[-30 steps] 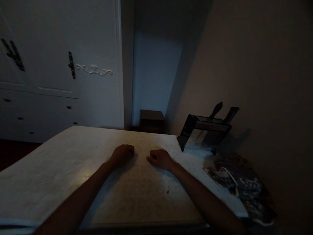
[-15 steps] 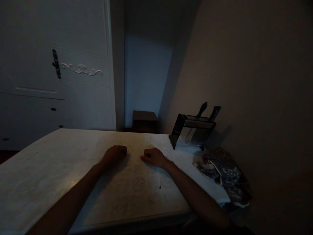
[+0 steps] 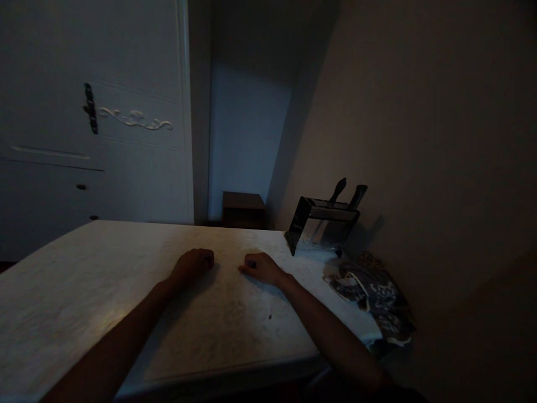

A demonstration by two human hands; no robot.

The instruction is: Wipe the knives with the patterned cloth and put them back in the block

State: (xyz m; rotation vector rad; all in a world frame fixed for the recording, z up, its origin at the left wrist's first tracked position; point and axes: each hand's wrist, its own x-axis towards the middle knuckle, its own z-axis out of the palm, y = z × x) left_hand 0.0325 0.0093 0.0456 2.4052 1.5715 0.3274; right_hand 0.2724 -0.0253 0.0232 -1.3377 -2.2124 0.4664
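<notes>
My left hand (image 3: pixel 193 265) rests on the pale tabletop (image 3: pixel 218 330) with its fingers curled into a loose fist, and nothing shows in it. Across a short gap, my right hand (image 3: pixel 260 267) lies on the same surface, also curled. A dark hollow shows inside its bent fingers, with no object visible there. Nearest to the right hand is a knife block (image 3: pixel 325 221) with clear sides and a dark frame, holding two black-handled knives. It stands a little beyond and to the right, apart from the hand.
A crumpled patterned cloth (image 3: pixel 377 296) lies at the table's right edge by the wall (image 3: pixel 419 168). A small dark speck (image 3: pixel 270 317) is on the tabletop. Behind stand a white cabinet (image 3: pixel 138 173) with dark handles and a low brown box-like piece (image 3: pixel 243 201). The room is dim.
The view has turned slightly to the right, so the scene sits a little further left. Both hands keep their curled shape and place on the table.
</notes>
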